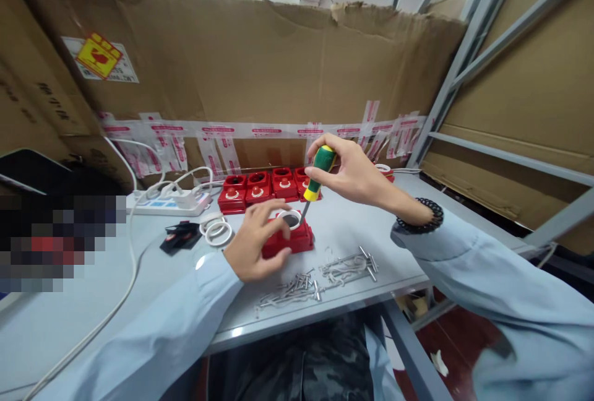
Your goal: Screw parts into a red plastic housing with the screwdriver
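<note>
Red housing (302,242) lies against left hand (255,243), below right hand (355,173).

Grey table (355,228), red housings (302,240), white rings (221,244), power strip (155,205), trailing white cable (130,245), scattered metal pins (299,285)

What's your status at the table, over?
Right hand gripping green-and-yellow screwdriver, shaft angled down at white ring. Left hand at left part of red housing. Loose metal pieces close by, toward table edge.
</note>
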`<move>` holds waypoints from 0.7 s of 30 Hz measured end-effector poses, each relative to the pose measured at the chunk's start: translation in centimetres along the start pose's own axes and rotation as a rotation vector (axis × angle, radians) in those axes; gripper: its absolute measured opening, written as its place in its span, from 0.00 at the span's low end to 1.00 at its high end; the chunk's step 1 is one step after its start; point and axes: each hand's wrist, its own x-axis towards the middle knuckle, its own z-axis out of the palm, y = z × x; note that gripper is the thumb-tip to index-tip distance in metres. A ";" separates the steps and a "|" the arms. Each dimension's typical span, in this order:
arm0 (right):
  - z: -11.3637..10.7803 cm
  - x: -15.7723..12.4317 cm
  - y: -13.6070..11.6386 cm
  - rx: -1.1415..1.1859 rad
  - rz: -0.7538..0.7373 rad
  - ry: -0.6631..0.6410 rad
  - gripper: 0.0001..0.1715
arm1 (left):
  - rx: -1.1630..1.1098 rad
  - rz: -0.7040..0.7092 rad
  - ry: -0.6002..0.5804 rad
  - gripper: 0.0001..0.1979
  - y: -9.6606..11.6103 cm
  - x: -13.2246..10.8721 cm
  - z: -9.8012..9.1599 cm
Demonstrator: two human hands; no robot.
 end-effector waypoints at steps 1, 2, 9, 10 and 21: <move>0.3 0.3 0.0 -0.004 -0.010 0.025 0.08 | -0.008 -0.058 0.028 0.15 -0.9 0.0 -0.2; 0.7 0.6 0.0 -0.005 -0.019 0.044 0.08 | -0.027 -0.122 0.028 0.23 -1.8 0.0 -0.2; 5.3 2.7 0.6 0.037 -0.073 0.034 0.09 | -0.391 -0.423 -0.276 0.48 -5.7 -0.9 1.6; 5.9 2.9 0.8 0.040 -0.076 0.023 0.09 | -0.417 -0.442 -0.245 0.47 -5.7 -0.9 1.9; 8.1 3.4 1.4 -0.012 -0.030 -0.041 0.08 | -0.620 -0.529 -0.171 0.33 -4.7 -0.7 2.9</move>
